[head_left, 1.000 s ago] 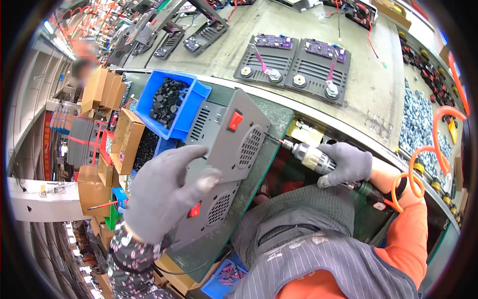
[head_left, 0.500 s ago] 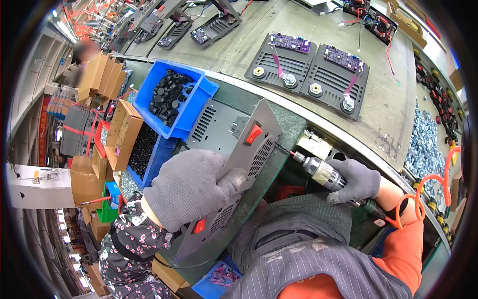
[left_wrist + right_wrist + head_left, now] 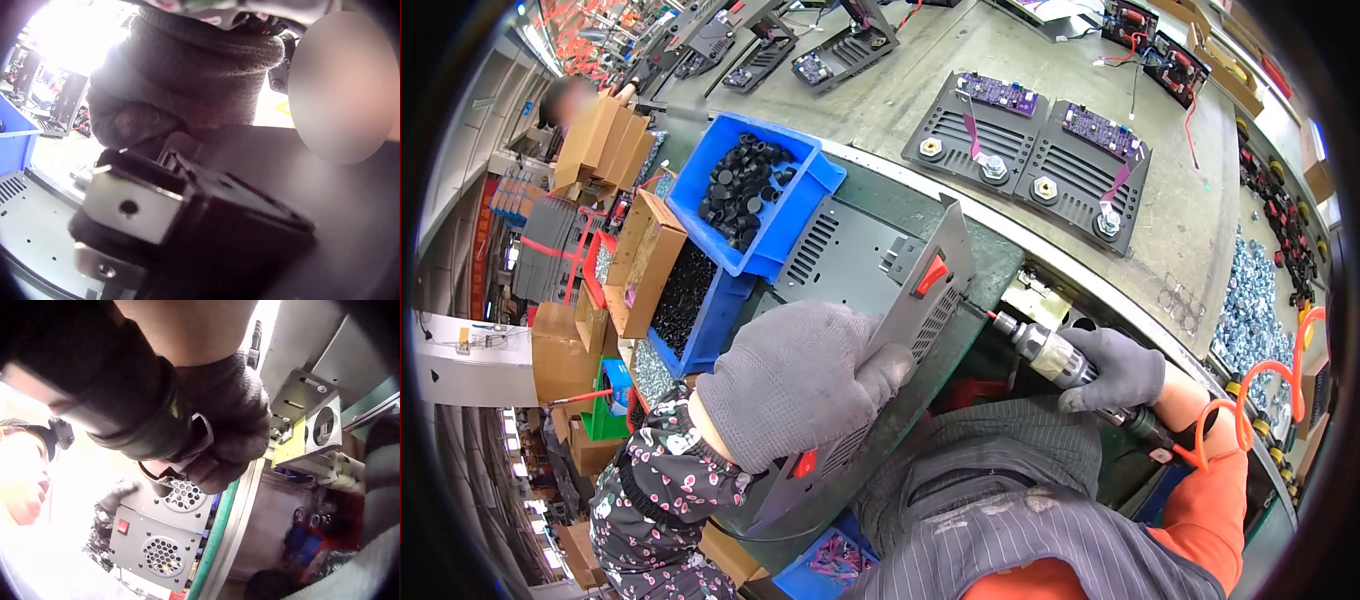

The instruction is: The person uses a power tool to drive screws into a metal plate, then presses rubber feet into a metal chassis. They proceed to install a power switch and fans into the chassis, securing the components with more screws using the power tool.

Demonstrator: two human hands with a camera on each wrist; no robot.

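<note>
In the head view, my gloved left hand grips the edge of a grey metal panel with a red switch and a round vent. Its thumb lies along that edge. A second red switch shows below the hand. In the left wrist view, my left hand has curled fingers behind a dark block with metal terminals. My gloved right hand holds a power screwdriver, its tip just right of the panel. In the right wrist view, my right hand is curled round the dark tool.
Blue bins of black caps and small black parts stand behind the panels. Two slotted plates with purple boards lie on the grey bench. An orange coiled hose hangs at the right, near a pile of metal fasteners.
My left hand has gone from spread fingers above the panels to gripping one panel's edge. That panel now shows more edge-on. The right hand still holds the screwdriver.
</note>
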